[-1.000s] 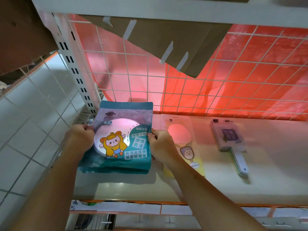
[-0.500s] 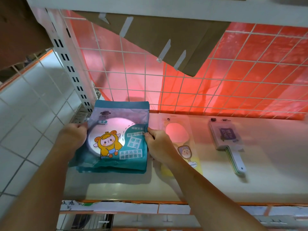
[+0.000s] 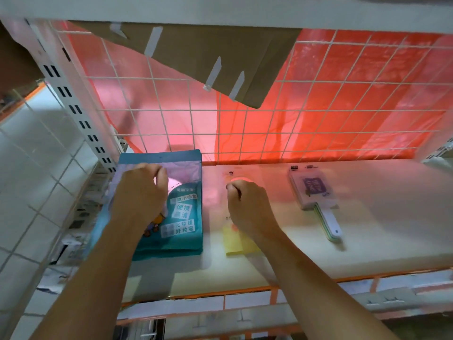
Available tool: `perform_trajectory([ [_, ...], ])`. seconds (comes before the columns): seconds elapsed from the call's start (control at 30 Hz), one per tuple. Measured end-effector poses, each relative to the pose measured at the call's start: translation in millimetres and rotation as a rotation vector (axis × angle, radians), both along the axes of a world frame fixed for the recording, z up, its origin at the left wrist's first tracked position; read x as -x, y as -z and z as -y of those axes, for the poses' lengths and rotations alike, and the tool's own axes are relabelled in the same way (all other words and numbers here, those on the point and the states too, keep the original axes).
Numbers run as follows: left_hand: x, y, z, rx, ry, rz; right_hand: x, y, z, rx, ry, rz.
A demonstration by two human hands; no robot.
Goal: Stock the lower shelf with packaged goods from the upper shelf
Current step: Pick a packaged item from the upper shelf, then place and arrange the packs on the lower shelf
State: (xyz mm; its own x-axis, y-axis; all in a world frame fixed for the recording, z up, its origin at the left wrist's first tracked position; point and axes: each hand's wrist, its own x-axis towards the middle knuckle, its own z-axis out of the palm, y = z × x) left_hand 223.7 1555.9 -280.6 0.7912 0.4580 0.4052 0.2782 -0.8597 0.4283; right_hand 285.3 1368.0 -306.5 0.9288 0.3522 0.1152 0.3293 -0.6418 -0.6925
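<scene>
Right hand (image 3: 247, 207) has left the teal plastic pouch stack (image 3: 182, 217), fingers curled, grasp unclear; left hand (image 3: 139, 192) curls onto its top edge, the best hold; probably light, slippery.

I'm seeing teal packets (image 3: 182, 217) stacked flat at the left end of the shelf (image 3: 367, 229) (cartoon print facing up).

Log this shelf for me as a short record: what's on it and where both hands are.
Shelf: white, wire grid behind
Left end: teal packs, stacked flat
Middle: yellow-backed pack, flat
Right: purple-labelled pack, white handle
Left hand: over teal packs, fingers curled, hold unclear
Right hand: over yellow-backed pack, fingers curled, hold unclear
</scene>
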Motion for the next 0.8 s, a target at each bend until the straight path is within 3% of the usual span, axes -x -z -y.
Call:
perform_trajectory([
  [0.27,-32,-3,77,-0.041,0.327,-0.070,-1,-21,72,0.059,0.148,0.192],
  [0.8,-72,-38,294,-0.116,0.765,0.042,15,-76,294,0.101,0.423,0.254],
])
